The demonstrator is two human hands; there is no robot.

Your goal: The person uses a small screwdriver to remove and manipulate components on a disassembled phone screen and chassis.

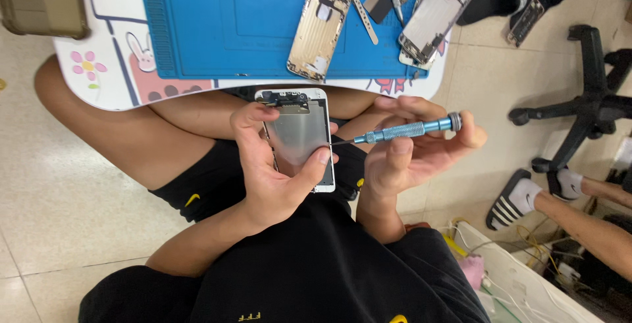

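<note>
The phone screen assembly (301,135) sits gripped in our left hand (273,165); our right hand (411,155) pinches a blue precision screwdriver (403,130), tip at its edge.

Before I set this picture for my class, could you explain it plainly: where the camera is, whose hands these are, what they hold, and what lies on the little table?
There is one picture, taken by a camera worn on a person's head and looking down at their lap. That person sits cross-legged on a tiled floor.

The left hand grips a phone screen assembly with its metal back facing up. The right hand holds a blue screwdriver, its thin tip meeting the assembly's right edge.

In front of the knees is a small white lap table with cartoon drawings, covered by a blue work mat. On the mat lie a gold phone housing, a second opened phone, tweezers and a small dark square part.

At the right, another person's feet in striped sandals and an office chair base show.
</note>
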